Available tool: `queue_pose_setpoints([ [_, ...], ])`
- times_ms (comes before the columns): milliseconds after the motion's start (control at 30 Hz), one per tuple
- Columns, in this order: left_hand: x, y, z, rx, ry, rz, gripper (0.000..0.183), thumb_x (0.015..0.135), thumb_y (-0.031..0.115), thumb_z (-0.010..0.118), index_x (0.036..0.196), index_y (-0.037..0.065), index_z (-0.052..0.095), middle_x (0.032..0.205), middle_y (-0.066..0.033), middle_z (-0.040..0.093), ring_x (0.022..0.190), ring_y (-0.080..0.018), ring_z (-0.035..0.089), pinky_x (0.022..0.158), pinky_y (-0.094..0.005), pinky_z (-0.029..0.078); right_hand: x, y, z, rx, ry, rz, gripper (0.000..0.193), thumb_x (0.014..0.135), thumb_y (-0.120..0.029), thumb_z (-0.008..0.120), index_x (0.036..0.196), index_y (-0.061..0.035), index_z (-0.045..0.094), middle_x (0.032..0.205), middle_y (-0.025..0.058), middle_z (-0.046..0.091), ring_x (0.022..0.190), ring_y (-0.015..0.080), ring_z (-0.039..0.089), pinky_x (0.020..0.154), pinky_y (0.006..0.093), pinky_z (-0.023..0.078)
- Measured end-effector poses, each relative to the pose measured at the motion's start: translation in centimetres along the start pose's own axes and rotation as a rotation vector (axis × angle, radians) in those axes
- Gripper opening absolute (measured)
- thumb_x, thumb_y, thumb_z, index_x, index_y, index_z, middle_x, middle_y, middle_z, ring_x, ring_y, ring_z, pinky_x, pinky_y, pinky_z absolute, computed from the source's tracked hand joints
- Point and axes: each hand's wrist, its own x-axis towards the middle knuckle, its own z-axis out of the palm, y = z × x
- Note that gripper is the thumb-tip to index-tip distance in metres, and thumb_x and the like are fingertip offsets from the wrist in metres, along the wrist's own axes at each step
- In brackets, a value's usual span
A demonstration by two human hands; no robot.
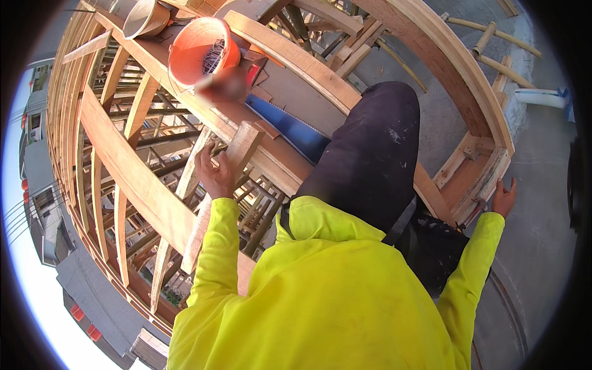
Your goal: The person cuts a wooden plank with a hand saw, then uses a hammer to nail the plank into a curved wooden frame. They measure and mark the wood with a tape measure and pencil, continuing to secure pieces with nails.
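Note:
My left hand (216, 174) is raised beside a short thick timber (244, 142), its fingers bent and apart with nothing seen between them. Whether it touches the timber I cannot tell. On the far right, my right hand (504, 198) is open, with finger and thumb spread. A hammer (477, 206) lies close to that hand, at the corner of the wooden formwork (493, 176). Ahead of my left hand, an orange bucket (191, 52) of nails (214, 57) stands on a board. A blue-bladed handsaw (287, 126) rests between the bucket and my dark-trousered leg.
A second, greyish bucket (145, 18) sits farther left. Below on the left is an open lattice of timber framing (132, 172) with gaps between its members. Curved formwork (456, 68) rises ahead right, over a grey concrete floor (542, 179). Bamboo poles (493, 46) lie at far right.

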Motion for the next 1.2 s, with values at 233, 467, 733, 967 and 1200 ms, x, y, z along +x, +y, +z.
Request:
queue_pose_setpoints([
  [233,-1.7,1.1,-1.9,0.309,-0.385,-0.062,0.078,0.074,0.034,0.082,0.139,0.007,0.049,0.127,-0.0196,0.060,0.122,-0.0400,0.054,0.104,-0.0489,0.044,1.3,1.0,0.9,0.029,0.009,-0.081,0.067,0.093,-0.031,0.068,0.147,0.0010,0.045,0.140,0.0245,0.054,0.113,0.0346,0.062,0.097,0.0421,0.049],
  [467,-1.7,0.0,-1.8,0.385,-0.452,-0.075,0.077,0.073,0.040,0.084,0.135,0.009,0.052,0.122,-0.0181,0.065,0.112,-0.0378,0.063,0.092,-0.0470,0.052,1.4,1.6,1.2,0.034,0.012,-0.106,0.066,0.092,-0.027,0.071,0.146,0.0013,0.046,0.140,0.0248,0.053,0.110,0.0326,0.063,0.096,0.0418,0.050],
  [733,-1.3,-0.2,-1.8,0.363,-0.477,-0.070,0.073,0.074,0.039,0.084,0.132,0.008,0.054,0.118,-0.0192,0.065,0.109,-0.0385,0.063,0.090,-0.0471,0.052,0.9,1.4,1.3,-0.021,-0.024,-0.081,0.066,0.089,-0.026,0.072,0.145,-0.0003,0.049,0.135,0.0247,0.056,0.104,0.0329,0.064,0.092,0.0428,0.051],
  [967,1.1,1.4,-1.2,0.043,-0.341,0.051,0.064,0.079,0.026,0.079,0.133,0.002,0.054,0.119,-0.0205,0.064,0.111,-0.0381,0.063,0.094,-0.0449,0.051,-1.9,0.0,0.8,0.032,0.013,-0.076,0.064,0.091,-0.027,0.070,0.146,-0.0017,0.048,0.139,0.0240,0.053,0.112,0.0341,0.063,0.094,0.0427,0.051],
  [1200,15.9,-1.4,11.1,0.260,-0.594,0.270,0.043,0.089,0.030,0.067,0.123,0.004,0.061,0.120,-0.0213,0.064,0.106,-0.0408,0.064,0.089,-0.0492,0.052,-7.6,-4.9,-3.9,0.033,0.076,-0.001,0.057,0.098,-0.025,0.066,0.147,-0.0030,0.047,0.143,0.0207,0.051,0.124,0.0312,0.058,0.099,0.0408,0.051],
])
